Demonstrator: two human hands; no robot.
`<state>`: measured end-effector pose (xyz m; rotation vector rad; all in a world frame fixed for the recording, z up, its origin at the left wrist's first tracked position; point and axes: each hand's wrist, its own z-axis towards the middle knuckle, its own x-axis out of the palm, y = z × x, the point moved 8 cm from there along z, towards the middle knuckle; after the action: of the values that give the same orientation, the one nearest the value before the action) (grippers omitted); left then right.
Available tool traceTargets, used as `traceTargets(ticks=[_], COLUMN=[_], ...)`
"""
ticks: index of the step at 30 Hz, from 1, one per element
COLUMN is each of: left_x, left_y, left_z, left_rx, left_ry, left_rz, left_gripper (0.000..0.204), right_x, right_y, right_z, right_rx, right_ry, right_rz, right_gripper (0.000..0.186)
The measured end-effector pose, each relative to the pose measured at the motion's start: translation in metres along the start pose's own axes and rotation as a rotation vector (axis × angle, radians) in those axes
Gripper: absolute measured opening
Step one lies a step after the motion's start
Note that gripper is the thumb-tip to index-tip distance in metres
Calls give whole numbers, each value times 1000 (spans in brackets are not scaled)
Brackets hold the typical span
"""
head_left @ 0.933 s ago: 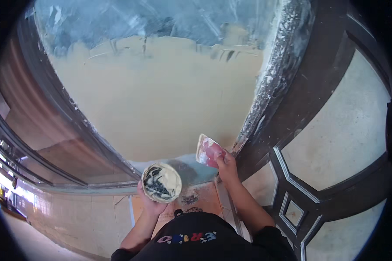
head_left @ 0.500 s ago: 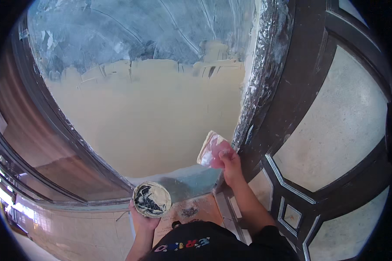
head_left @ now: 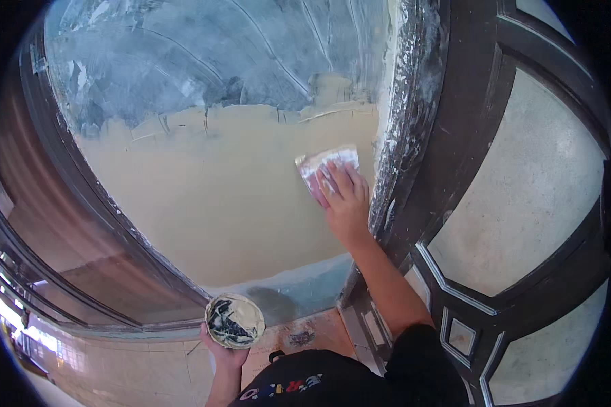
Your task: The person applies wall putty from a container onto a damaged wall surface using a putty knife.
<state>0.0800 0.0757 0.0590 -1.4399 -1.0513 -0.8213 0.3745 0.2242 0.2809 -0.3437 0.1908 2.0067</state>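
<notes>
My right hand (head_left: 347,203) presses a flat pink spreader (head_left: 310,173) against the wall, its fingers spread over the back of the blade. Cream-coloured filler smears the spreader's upper edge. Under it lies a broad band of smooth beige filler (head_left: 204,203). Above that band, the wall surface (head_left: 183,51) is streaky blue-grey. Low and left of centre, my left hand (head_left: 223,352) grips a round tub (head_left: 243,346) from beneath. Cream filler and dark bare patches show inside the tub. My left fingers are partly hidden below it.
A dark wooden frame (head_left: 404,129) with flaking white paint borders the wall on the right, beside a panelled door (head_left: 468,163). Another dark frame (head_left: 108,203) runs along the left. Below lies an orange-brown sheet (head_left: 329,332) on the tiled floor (head_left: 149,363).
My right hand has moved up and onto the wall, turning the spreader so its blade lies against the filler. My left hand with the tub has barely shifted.
</notes>
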Motion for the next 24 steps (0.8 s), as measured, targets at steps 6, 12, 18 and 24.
traceTargets(ticks=[6,12,18,24], left_x=[-12,-5,-20,-22], left_y=[-5,-4,-7,6], left_z=[5,5,7,18], left_rx=[10,-22,-22,-113], left_ry=[-2,-2,-6,-58], left_rz=[63,32,27,45], left_gripper=[71,71,71,71], right_x=[-40,28,-16,-7], right_y=[-17,-20,-13,-19], right_z=[53,-53,-23,67], right_rx=[45,118,38,8], right_ry=[-186,123,12,130], right_rz=[-89,-115,-65,-198], right_gripper=[37,38,36,39])
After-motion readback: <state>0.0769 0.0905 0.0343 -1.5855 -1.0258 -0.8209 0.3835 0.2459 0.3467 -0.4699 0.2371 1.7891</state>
